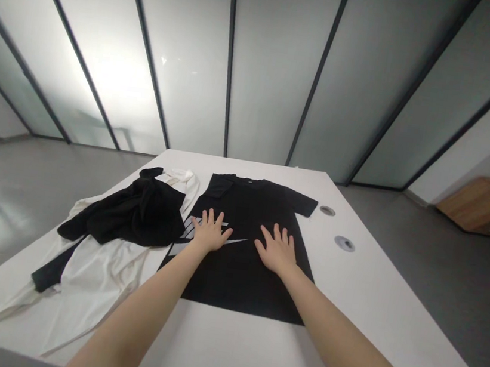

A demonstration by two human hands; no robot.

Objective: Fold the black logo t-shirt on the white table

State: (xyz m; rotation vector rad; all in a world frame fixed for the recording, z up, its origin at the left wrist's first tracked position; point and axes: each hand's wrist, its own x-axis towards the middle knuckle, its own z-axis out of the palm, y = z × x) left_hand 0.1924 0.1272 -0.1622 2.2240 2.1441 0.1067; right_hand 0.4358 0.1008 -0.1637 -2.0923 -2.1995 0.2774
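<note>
A black T-shirt (240, 285) lies spread on the white table, its collar toward the far edge and its hem toward me. The sleeve on the right stretches outward, while the one on the left is folded in over the shirt. My left hand (210, 233) rests on the shirt with fingers spread, beside a grey-white print and covering part of it. On the right half of the shirt lies my right hand (277, 250), palm down, fingers apart. Neither hand holds anything.
Left of the T-shirt is a crumpled black garment (137, 211) on top of white clothing (100, 273). Two round grommets (345, 243) are set into the table (371, 320) on the right. Frosted glass panels (278, 67) stand behind, and a wooden box-like piece (486, 206) is at far right.
</note>
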